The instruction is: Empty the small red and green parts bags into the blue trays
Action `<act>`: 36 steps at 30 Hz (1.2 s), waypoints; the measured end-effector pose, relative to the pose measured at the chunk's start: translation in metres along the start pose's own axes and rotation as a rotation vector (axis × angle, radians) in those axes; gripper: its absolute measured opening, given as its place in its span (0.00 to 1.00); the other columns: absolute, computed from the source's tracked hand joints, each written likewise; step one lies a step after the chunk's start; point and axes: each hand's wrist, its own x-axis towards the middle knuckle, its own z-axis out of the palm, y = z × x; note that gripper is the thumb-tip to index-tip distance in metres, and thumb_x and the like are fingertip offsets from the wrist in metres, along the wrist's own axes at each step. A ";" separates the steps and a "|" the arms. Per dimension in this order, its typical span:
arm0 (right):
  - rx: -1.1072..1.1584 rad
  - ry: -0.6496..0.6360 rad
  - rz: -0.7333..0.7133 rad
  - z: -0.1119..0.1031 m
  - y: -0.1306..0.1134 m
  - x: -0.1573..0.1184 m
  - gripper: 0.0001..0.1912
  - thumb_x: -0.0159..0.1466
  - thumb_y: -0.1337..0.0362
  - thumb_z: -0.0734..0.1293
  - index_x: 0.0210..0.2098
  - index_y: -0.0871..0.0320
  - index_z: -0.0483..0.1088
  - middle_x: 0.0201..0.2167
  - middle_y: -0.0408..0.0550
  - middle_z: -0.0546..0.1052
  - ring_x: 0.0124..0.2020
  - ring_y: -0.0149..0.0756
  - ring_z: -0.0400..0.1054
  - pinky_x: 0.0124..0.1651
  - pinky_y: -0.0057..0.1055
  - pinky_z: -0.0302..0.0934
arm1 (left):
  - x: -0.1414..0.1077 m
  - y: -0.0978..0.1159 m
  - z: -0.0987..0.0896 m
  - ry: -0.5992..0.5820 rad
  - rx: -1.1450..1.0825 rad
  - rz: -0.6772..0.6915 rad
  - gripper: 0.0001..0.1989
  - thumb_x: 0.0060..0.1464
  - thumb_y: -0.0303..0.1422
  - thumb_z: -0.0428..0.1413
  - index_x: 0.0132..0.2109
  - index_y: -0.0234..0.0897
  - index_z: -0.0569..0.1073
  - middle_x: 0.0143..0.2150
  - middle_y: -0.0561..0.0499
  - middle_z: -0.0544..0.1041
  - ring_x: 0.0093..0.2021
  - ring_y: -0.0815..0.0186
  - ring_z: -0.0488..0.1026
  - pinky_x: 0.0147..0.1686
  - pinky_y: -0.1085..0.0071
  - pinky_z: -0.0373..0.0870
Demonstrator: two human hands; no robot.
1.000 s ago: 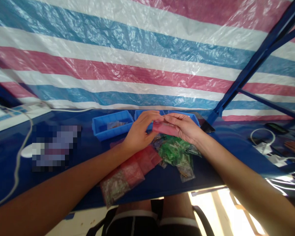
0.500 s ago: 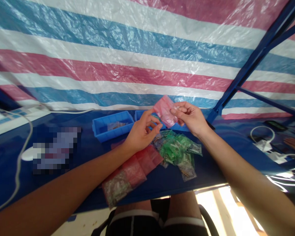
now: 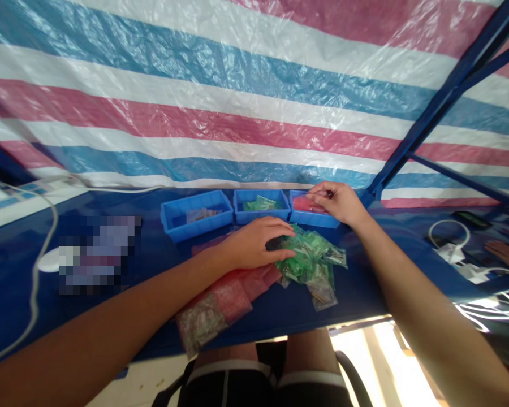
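Observation:
My left hand [image 3: 258, 243], fingers apart and holding nothing, hovers at the left edge of a heap of green bags [image 3: 307, 251]. Over the right blue bin [image 3: 316, 219], the fingers of my right hand [image 3: 333, 199] are pressed together at a pink bag [image 3: 303, 203] inside it. The middle bin [image 3: 262, 216] contains green bags [image 3: 261, 203]. In the left bin [image 3: 197, 226] lie small clear bags [image 3: 201, 213]. Pink bags [image 3: 233, 294] are spread beneath my left forearm, with a clear bag of small parts [image 3: 201, 323] at their near end.
A white cable [image 3: 34, 294] and a white round object [image 3: 53, 259] are at the left, beside a pixelated patch. At the right are a blue metal frame [image 3: 432, 110], white plugs [image 3: 449, 253] and another person's hand [image 3: 507, 254]. A striped sheet [image 3: 220, 102] hangs behind the blue table [image 3: 152, 288].
My right hand has carried the pink bag from above the middle down into the right bin. My left hand has opened and moved down to the green heap, leaving the middle bin in sight.

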 end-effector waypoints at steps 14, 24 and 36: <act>-0.160 0.080 -0.073 -0.004 0.015 0.007 0.11 0.65 0.59 0.73 0.44 0.56 0.85 0.42 0.52 0.87 0.39 0.45 0.80 0.44 0.40 0.71 | -0.002 -0.006 0.002 0.012 0.004 -0.060 0.12 0.70 0.36 0.61 0.55 0.39 0.84 0.54 0.44 0.85 0.54 0.57 0.83 0.59 0.60 0.77; -0.304 0.218 -0.262 0.000 0.004 0.007 0.15 0.72 0.51 0.69 0.37 0.54 0.82 0.40 0.53 0.84 0.42 0.46 0.79 0.48 0.42 0.71 | -0.002 -0.008 0.005 -0.069 -0.019 0.020 0.22 0.67 0.42 0.65 0.64 0.42 0.80 0.63 0.43 0.82 0.66 0.54 0.77 0.71 0.57 0.70; -0.258 0.357 -0.332 0.009 -0.036 -0.011 0.18 0.74 0.49 0.67 0.35 0.53 0.79 0.37 0.52 0.81 0.39 0.46 0.77 0.48 0.43 0.71 | 0.001 0.007 -0.008 0.322 0.055 -0.156 0.14 0.74 0.40 0.56 0.44 0.36 0.81 0.39 0.49 0.83 0.39 0.64 0.79 0.43 0.69 0.73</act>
